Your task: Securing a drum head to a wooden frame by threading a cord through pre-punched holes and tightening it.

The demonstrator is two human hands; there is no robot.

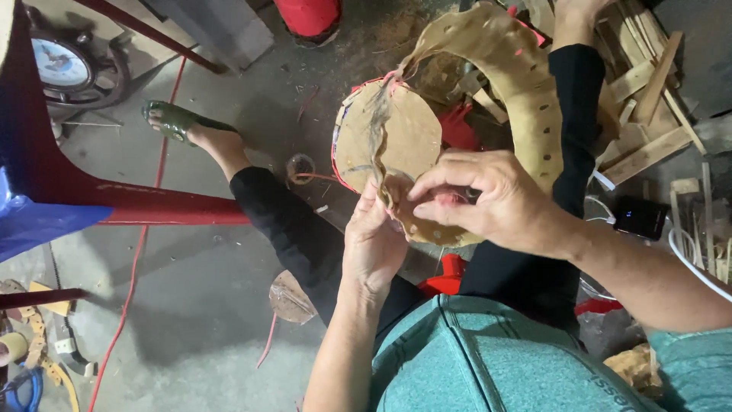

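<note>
Between my knees I hold a small drum [385, 133] with a tan hide head and a red edge. A wide strip of punched tan hide [526, 84] curves up from it and back down to my hands. My left hand [371, 243] grips the lower edge of the hide from the left. From the right, my right hand [488, 200] pinches the same edge with its fingertips, fingers curled over the hide. Black trousers cover my legs, and my left foot wears a green sandal [174, 120].
A red metal frame [114, 200] crosses the left side above a concrete floor. A red cord [133, 267] trails along the floor. Scrap wood pieces [644, 91] lie heaped at upper right beside a black device [640, 216]. A round hide offcut [288, 297] rests on the floor.
</note>
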